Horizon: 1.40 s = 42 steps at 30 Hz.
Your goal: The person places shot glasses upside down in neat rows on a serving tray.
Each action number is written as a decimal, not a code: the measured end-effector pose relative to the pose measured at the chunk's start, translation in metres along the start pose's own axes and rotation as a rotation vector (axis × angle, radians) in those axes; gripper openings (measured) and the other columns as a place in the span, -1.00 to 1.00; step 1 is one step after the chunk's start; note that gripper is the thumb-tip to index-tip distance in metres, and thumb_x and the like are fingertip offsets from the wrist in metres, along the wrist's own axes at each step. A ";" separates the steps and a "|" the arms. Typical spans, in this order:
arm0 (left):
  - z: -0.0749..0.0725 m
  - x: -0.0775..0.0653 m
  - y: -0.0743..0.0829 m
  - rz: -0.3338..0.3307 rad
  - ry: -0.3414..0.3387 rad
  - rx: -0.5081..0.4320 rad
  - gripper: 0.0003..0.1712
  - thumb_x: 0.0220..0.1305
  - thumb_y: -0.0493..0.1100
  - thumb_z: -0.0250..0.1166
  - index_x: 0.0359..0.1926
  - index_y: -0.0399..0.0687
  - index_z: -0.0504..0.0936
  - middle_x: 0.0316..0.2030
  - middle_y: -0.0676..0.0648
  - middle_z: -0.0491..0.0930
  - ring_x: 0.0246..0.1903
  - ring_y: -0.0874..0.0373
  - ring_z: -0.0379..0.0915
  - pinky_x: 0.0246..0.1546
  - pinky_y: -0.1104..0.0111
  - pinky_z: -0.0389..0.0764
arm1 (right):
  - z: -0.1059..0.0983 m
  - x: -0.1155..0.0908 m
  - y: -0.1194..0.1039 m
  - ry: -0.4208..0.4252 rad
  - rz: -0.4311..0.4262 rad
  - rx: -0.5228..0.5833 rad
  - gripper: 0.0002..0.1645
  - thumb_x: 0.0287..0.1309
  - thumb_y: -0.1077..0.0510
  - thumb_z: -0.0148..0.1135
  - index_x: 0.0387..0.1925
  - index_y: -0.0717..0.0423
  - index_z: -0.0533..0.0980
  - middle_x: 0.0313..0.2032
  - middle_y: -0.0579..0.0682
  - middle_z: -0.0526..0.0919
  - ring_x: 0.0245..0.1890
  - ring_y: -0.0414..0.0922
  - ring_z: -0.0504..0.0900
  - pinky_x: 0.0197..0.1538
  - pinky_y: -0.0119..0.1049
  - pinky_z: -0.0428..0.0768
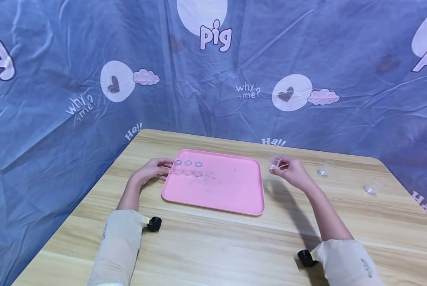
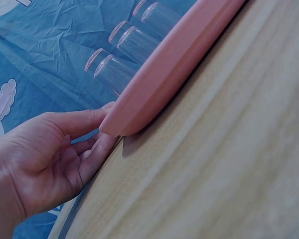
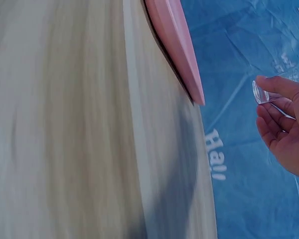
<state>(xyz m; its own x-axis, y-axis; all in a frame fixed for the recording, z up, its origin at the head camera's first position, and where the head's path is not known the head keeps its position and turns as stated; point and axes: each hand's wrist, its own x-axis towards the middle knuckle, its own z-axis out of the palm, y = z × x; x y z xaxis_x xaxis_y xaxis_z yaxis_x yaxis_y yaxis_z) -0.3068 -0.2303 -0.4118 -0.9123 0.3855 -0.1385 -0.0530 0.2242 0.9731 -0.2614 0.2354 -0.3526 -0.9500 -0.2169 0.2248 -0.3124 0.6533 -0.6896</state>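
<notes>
Just right of the pink tray (image 1: 227, 198), my right hand (image 1: 294, 172) pinches a small clear cup (image 1: 274, 162) between thumb and fingers. In the right wrist view this cup (image 3: 261, 93) is raised, its thick round base toward the tray side. My left hand (image 1: 151, 171) is at the tray's left edge; in the left wrist view its thumb and fingers (image 2: 92, 158) grip the tray's rim (image 2: 144, 94). Several clear cups (image 1: 188, 172) stand close together in the tray's far left part, and show side by side above the rim in the left wrist view.
Two more clear cups, a nearer one (image 1: 372, 187) and a farther one (image 1: 324, 170), stand on the wooden table (image 1: 213, 246) to the right. Behind the table hangs a blue printed cloth (image 1: 213, 99). Small dark marks show on the tray's middle.
</notes>
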 end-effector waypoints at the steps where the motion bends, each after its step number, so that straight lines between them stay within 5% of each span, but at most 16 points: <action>1: 0.000 0.000 0.000 -0.001 0.000 0.000 -0.43 0.25 -0.39 0.09 0.25 -0.49 0.17 0.04 -0.37 0.31 -0.23 0.10 0.48 -0.19 0.26 0.60 | 0.003 0.002 -0.001 -0.006 -0.007 0.008 -0.53 -0.01 0.26 0.32 -0.05 0.42 0.46 -0.37 0.16 0.58 -0.31 0.03 0.55 -0.33 -0.43 0.55; 42: 0.000 0.002 0.001 -0.030 0.017 0.006 -0.44 0.27 -0.37 0.08 0.28 -0.41 0.19 0.05 -0.35 0.32 -0.18 0.07 0.47 -0.19 0.25 0.60 | 0.088 0.054 -0.059 -0.150 -0.141 0.128 -0.60 -0.04 0.31 0.31 -0.09 0.38 0.51 -0.38 0.12 0.61 -0.31 0.02 0.56 -0.21 -0.23 0.59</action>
<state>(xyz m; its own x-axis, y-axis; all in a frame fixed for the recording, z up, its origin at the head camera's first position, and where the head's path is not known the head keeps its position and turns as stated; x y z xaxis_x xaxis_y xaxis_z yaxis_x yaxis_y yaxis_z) -0.3085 -0.2291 -0.4113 -0.9169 0.3636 -0.1645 -0.0779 0.2412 0.9673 -0.2939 0.1212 -0.3603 -0.8830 -0.4111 0.2264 -0.4295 0.5137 -0.7427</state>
